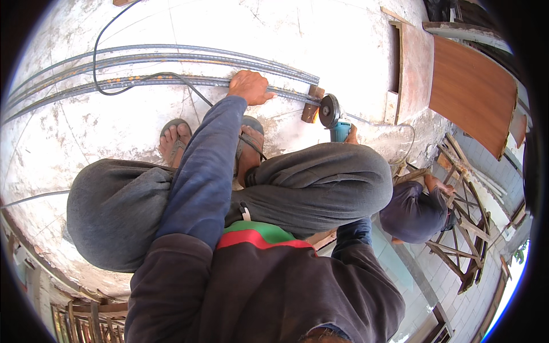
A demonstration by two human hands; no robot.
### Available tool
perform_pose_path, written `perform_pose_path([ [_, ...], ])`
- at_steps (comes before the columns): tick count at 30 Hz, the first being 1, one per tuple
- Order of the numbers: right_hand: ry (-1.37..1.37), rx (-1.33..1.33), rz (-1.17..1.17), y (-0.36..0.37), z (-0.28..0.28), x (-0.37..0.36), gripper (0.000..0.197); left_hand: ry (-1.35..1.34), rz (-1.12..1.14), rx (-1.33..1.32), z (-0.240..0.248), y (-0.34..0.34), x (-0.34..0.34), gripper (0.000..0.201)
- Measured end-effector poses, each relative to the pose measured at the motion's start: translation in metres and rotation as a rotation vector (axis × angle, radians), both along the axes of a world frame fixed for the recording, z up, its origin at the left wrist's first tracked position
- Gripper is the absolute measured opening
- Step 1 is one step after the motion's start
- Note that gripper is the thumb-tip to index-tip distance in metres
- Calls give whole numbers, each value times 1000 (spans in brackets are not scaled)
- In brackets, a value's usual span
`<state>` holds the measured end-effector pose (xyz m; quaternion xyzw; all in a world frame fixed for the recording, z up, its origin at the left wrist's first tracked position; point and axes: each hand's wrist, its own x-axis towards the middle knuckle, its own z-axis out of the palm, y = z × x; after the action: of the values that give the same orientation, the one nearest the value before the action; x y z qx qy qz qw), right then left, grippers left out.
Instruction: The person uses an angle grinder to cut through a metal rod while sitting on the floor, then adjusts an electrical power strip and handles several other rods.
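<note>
My left hand (250, 87) is closed over the nearest steel reinforcing bars (289, 94), its knuckles upward and its fingertips partly hidden. The ends of these bars rest on a small brown wooden block (311, 108). Just right of the block, the dark disc (329, 111) of a teal angle grinder (340, 131) stands close to the bar ends; I cannot tell whether it touches them. My right hand (352, 135) grips the grinder's body, mostly hidden behind my right knee. Further off, several more ribbed bars (189, 58) lie side by side.
A black cable (197, 92) loops over the bars and runs down past my sandalled feet. Brown board panels (472, 91) lean at the far right. Below them another person (414, 211) crouches beside a wooden frame (472, 240). Dusty, pale flooring (257, 28) extends beyond the bars.
</note>
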<state>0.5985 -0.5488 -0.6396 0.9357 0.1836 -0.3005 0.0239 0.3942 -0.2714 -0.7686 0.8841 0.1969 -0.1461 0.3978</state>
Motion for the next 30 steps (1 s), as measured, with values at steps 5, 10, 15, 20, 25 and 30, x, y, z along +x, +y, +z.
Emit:
perform_pose_path([
  [5, -8, -144, -67, 30, 14, -15, 103, 0, 24, 3, -9, 0, -9, 56],
  [10, -75, -180, -53, 22, 10, -13, 103, -7, 5, 2, -3, 1, -3, 56],
  [15, -109, -96, -20, 10, 6, -14, 104, 5, -11, 0, -1, 3, -1, 57],
  [20, -4, -96, -53, 32, 20, -16, 105, 17, 16, 12, -4, 2, -6, 56],
  [25, -109, -124, 14, 17, 12, -17, 101, -23, 16, 18, -2, 1, -3, 56],
  [30, -37, -114, -33, 31, 21, -17, 103, -21, 25, 31, -6, 1, -5, 54],
])
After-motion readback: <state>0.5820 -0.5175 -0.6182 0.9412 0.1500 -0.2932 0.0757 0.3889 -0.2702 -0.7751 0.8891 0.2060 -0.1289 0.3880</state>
